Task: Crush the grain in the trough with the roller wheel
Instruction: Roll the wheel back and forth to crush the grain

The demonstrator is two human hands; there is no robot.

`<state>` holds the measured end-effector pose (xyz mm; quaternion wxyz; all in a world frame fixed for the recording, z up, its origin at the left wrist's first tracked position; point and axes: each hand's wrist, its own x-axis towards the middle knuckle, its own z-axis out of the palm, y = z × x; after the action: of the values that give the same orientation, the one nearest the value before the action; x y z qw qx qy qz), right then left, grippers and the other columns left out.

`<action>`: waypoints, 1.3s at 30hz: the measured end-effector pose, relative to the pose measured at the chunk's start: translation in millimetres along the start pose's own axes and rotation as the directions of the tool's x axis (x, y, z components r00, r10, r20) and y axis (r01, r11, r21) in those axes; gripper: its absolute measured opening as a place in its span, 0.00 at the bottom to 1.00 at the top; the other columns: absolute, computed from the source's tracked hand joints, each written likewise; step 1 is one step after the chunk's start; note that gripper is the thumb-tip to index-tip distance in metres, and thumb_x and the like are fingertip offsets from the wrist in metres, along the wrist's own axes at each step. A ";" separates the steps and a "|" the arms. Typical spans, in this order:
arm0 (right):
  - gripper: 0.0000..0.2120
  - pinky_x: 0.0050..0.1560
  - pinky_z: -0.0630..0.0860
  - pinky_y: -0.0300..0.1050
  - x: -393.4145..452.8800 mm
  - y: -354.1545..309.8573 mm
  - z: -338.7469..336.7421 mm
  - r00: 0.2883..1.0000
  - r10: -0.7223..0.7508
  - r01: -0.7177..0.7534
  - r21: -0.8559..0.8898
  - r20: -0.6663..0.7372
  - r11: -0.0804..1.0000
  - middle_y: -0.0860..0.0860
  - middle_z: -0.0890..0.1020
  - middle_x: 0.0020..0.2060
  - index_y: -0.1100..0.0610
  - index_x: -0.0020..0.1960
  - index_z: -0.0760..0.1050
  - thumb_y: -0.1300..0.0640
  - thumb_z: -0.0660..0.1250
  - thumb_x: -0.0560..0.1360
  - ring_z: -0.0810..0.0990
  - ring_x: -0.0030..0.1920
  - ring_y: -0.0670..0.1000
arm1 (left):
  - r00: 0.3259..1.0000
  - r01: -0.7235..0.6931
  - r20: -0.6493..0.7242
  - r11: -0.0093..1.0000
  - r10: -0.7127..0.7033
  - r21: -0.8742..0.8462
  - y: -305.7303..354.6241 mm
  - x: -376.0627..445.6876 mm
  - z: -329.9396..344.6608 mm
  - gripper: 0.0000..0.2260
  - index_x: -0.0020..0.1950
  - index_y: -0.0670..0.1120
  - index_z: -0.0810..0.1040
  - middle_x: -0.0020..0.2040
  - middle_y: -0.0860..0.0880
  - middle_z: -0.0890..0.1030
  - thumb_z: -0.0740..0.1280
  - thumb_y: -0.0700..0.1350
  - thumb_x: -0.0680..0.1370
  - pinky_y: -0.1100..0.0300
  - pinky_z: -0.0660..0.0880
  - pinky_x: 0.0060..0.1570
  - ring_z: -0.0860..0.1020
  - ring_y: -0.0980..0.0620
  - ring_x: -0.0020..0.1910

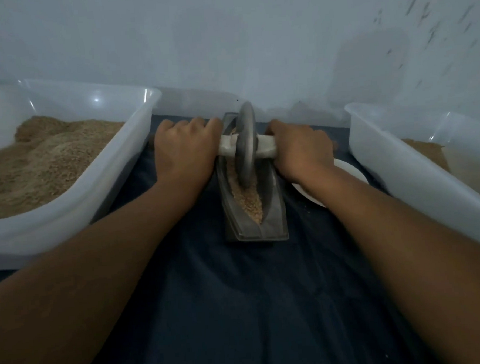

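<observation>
Grain (248, 201) lay in the narrow trough (274, 208) on the dark cloth (241, 308), the roller wheel (246, 145) standing upright in it. My left hand (186, 151) and right hand (298, 150) were each closed around its wrapped axle (one either side).

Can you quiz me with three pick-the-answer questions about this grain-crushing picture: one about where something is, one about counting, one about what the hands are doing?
1. Where does the roller wheel stand?
A. in the trough
B. in a tub
C. on the plate

2. How many big tubs hold grain?
A. one
B. two
C. four

3. What are the hands doing?
A. resting flat
B. scooping
C. gripping the handle

Answers:
1 A, its rim sits in the grain.
2 B, left tub, right tub.
3 C, left hand and right hand wrap the handle.
</observation>
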<state>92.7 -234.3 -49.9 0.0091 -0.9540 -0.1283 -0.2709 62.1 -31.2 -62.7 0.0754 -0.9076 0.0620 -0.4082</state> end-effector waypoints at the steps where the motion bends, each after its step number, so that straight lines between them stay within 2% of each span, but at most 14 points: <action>1: 0.11 0.41 0.64 0.50 2.4 0.9 0.9 1.000 -0.002 0.002 -0.001 0.001 1.000 0.52 0.83 0.47 0.48 0.58 0.74 0.56 0.67 0.76 0.80 0.46 0.59 | 1.000 -0.006 -0.003 1.000 0.006 -0.006 -0.6 2.3 2.8 0.03 0.42 0.46 0.73 0.36 0.45 0.79 0.64 0.39 0.74 0.53 0.60 0.38 0.77 0.43 0.34; 4: 0.13 0.40 0.65 0.49 9.5 3.1 3.0 0.999 -0.007 0.007 0.010 0.037 1.000 0.52 0.82 0.47 0.48 0.60 0.74 0.55 0.68 0.76 0.79 0.44 0.58 | 1.000 -0.010 -0.006 1.000 0.010 -0.017 -1.8 8.5 9.6 0.03 0.43 0.46 0.73 0.37 0.44 0.79 0.62 0.39 0.75 0.53 0.61 0.38 0.77 0.43 0.35; 7: 0.13 0.37 0.66 0.47 20.7 5.4 0.3 0.992 -0.002 0.003 -0.002 0.129 1.000 0.51 0.78 0.43 0.47 0.58 0.73 0.52 0.69 0.74 0.74 0.41 0.56 | 1.000 -0.002 -0.011 1.000 0.002 -0.028 -2.3 12.1 15.6 0.04 0.45 0.46 0.74 0.38 0.44 0.79 0.60 0.40 0.77 0.52 0.62 0.39 0.77 0.42 0.36; 10: 0.13 0.32 0.62 0.44 33.4 5.9 -4.2 0.976 -0.027 0.031 -0.012 0.215 0.999 0.48 0.76 0.43 0.46 0.56 0.73 0.52 0.70 0.72 0.72 0.41 0.54 | 1.000 0.006 -0.026 0.999 -0.007 -0.034 -4.1 14.2 20.1 0.06 0.45 0.46 0.73 0.38 0.43 0.78 0.58 0.40 0.77 0.52 0.61 0.38 0.77 0.42 0.35; 13: 0.14 0.31 0.60 0.42 40.1 5.7 -4.6 0.972 -0.033 0.040 -0.027 0.233 0.999 0.48 0.76 0.43 0.46 0.55 0.74 0.52 0.71 0.71 0.73 0.41 0.54 | 0.999 0.015 -0.032 0.999 -0.016 -0.028 -4.9 15.3 23.8 0.05 0.44 0.46 0.72 0.37 0.43 0.77 0.58 0.39 0.77 0.53 0.61 0.38 0.76 0.43 0.34; 20: 0.10 0.33 0.61 0.44 30.5 7.2 1.1 0.980 0.015 -0.017 0.008 0.200 1.000 0.48 0.75 0.43 0.45 0.55 0.73 0.52 0.68 0.74 0.72 0.41 0.53 | 0.999 -0.004 -0.049 1.000 0.004 0.003 -3.2 17.4 23.6 0.05 0.43 0.46 0.71 0.35 0.44 0.76 0.59 0.38 0.76 0.54 0.62 0.36 0.74 0.44 0.32; 24: 0.13 0.40 0.64 0.48 14.5 4.9 0.8 0.993 0.005 -0.009 0.032 0.114 0.999 0.51 0.80 0.46 0.48 0.59 0.73 0.53 0.69 0.75 0.75 0.43 0.56 | 0.999 -0.002 -0.036 1.000 0.003 0.019 -1.0 10.2 16.8 0.04 0.44 0.46 0.72 0.36 0.44 0.77 0.60 0.38 0.76 0.53 0.62 0.39 0.74 0.45 0.34; 29: 0.10 0.44 0.62 0.51 -4.3 -1.3 -3.2 1.000 -0.015 0.015 0.025 0.005 1.000 0.51 0.81 0.48 0.49 0.57 0.73 0.55 0.67 0.76 0.79 0.47 0.58 | 0.999 0.015 -0.041 1.000 -0.015 -0.008 1.5 -4.4 4.7 0.02 0.48 0.44 0.73 0.40 0.43 0.78 0.63 0.39 0.77 0.50 0.66 0.42 0.77 0.42 0.38; 34: 0.09 0.43 0.61 0.51 -22.3 -4.8 -10.5 0.998 -0.029 0.030 0.008 -0.054 1.000 0.50 0.78 0.42 0.50 0.53 0.72 0.54 0.68 0.74 0.78 0.44 0.58 | 0.999 0.029 -0.039 1.000 -0.029 -0.003 5.8 -17.4 -10.8 0.03 0.48 0.44 0.72 0.40 0.43 0.77 0.62 0.38 0.76 0.49 0.67 0.42 0.76 0.42 0.38; 37: 0.09 0.42 0.60 0.51 -32.5 -6.9 -14.2 0.996 -0.030 0.029 -0.008 -0.080 1.000 0.48 0.70 0.39 0.51 0.52 0.71 0.53 0.68 0.75 0.72 0.39 0.55 | 0.999 0.028 -0.024 0.999 -0.028 -0.018 6.7 -22.0 -16.7 0.03 0.49 0.45 0.71 0.41 0.43 0.76 0.63 0.39 0.76 0.48 0.67 0.44 0.76 0.42 0.40; 39: 0.09 0.43 0.60 0.51 -40.0 -8.6 -17.7 0.996 -0.023 0.022 -0.008 -0.085 1.000 0.48 0.71 0.39 0.51 0.52 0.70 0.52 0.67 0.75 0.71 0.39 0.54 | 0.999 0.021 -0.026 1.000 -0.021 -0.019 6.8 -25.1 -21.3 0.04 0.49 0.45 0.71 0.41 0.44 0.76 0.63 0.39 0.76 0.48 0.67 0.44 0.75 0.42 0.40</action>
<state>48.6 -237.1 -56.0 0.0083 -0.9401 -0.1376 -0.3119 29.1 -35.3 -68.4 0.0616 -0.9035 0.0573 -0.4202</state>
